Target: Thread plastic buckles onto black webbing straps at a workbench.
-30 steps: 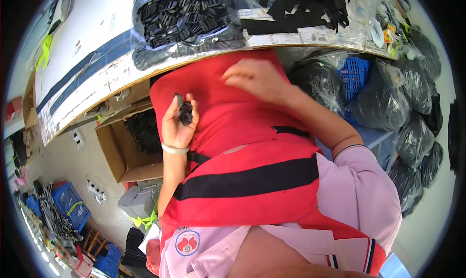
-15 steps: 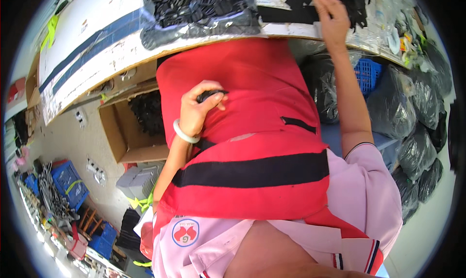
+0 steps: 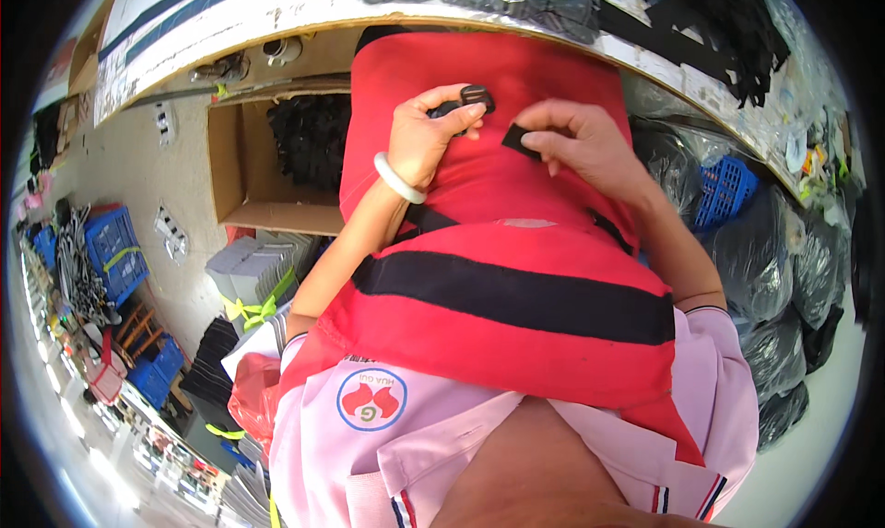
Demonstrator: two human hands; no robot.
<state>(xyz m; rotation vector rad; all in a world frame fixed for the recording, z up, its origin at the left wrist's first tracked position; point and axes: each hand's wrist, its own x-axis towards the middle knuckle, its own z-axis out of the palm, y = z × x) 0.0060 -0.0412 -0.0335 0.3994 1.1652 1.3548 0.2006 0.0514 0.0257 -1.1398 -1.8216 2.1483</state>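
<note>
At the edge of the workbench, over the lap, largest thing first:

Workbench (image 3: 277, 11): pale top with a curved edge running across the upper frame; bags of black plastic parts lie on it.
Red apron (image 3: 516, 279): red with a black band, covering the lap below both hands.
Cardboard box (image 3: 241, 173): open, on the floor just left of the lap, holding a heap of black parts (image 3: 309, 141).
Left hand (image 3: 426, 139): closed round a black buckle piece (image 3: 472, 96), thumb and forefinger pinching it; a pale bangle sits on the wrist.
Right hand (image 3: 581, 141): fingers pinched narrow on a second black buckle part (image 3: 518, 138).
Position: both pieces are held above the apron, near each other but apart.
Progress: the two halves look picked up and lined toward each other; by my reading they are not yet joined, and the bench supply suggests many remain.
</note>
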